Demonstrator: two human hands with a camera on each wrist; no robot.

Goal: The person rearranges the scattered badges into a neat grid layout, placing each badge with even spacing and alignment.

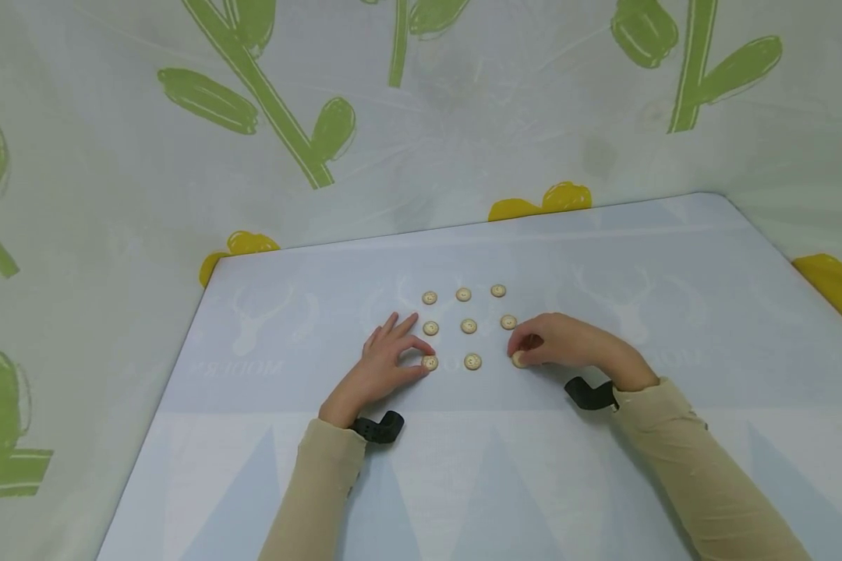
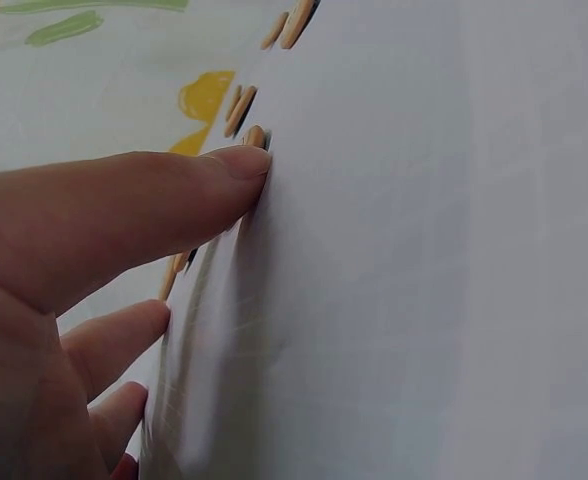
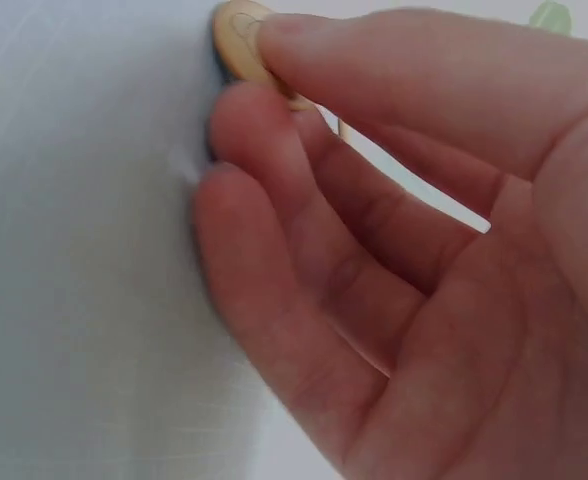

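Note:
Round pale wooden discs with a ring and small marks on their faces lie in three rows of three in the head view. My left hand (image 1: 380,366) has its thumb and index finger on either side of the near-left disc (image 1: 429,363), pinching it at the table, its other fingers spread. At the near-right corner, my right hand (image 1: 564,341) pinches another disc (image 3: 236,42) by thumb and fingertips. In the right wrist view that disc is tilted, partly hidden by the thumb. Between the hands lies the near-middle disc (image 1: 473,361).
The middle-row disc (image 1: 508,322) lies just beyond my right fingertips, and another disc (image 1: 431,328) is close to my left fingers. A pale printed cloth covers the table (image 1: 505,467). Behind its far edge hangs a leaf-patterned curtain (image 1: 463,140).

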